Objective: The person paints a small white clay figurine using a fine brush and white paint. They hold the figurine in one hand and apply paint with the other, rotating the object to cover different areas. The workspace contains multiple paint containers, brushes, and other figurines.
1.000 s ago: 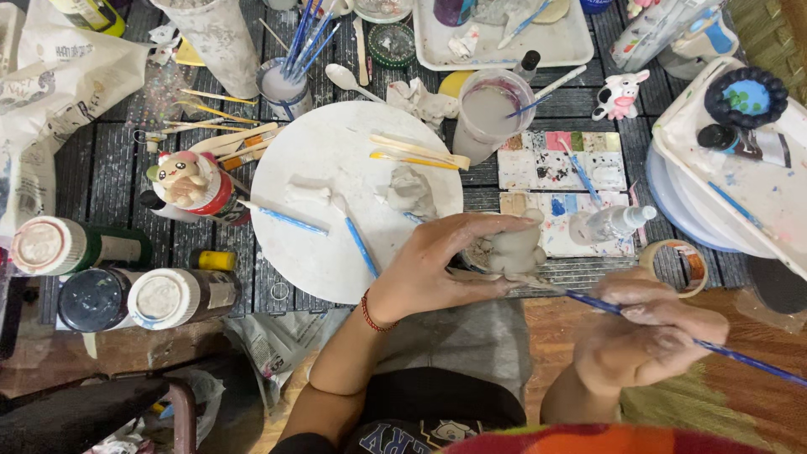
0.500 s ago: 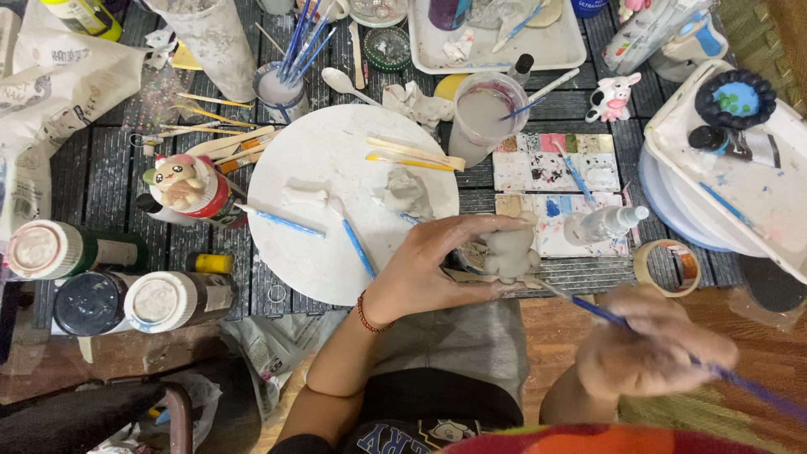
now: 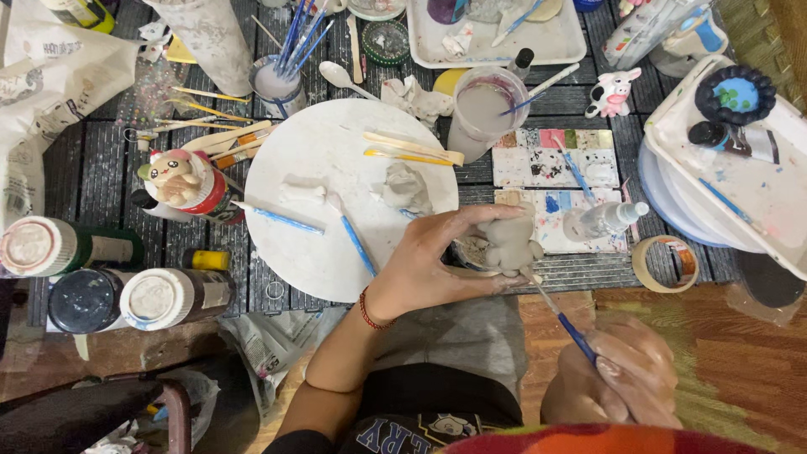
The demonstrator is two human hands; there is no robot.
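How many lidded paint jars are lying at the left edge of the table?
3: a pale-lidded green jar farthest left, a dark-lidded jar below it, and a white-lidded jar beside that one. Others may be hidden beyond the frame edge.

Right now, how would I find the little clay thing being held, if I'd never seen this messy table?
Start at the big round white board in the middle of the table. Just past its lower right edge, the left hand pinches a small grey lumpy clay figure. Unlike the loose grey clay lump on the board, a blue-handled paintbrush touches it.

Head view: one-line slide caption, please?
Left hand holds a grey clay figure while right hand touches a blue-handled brush to it.
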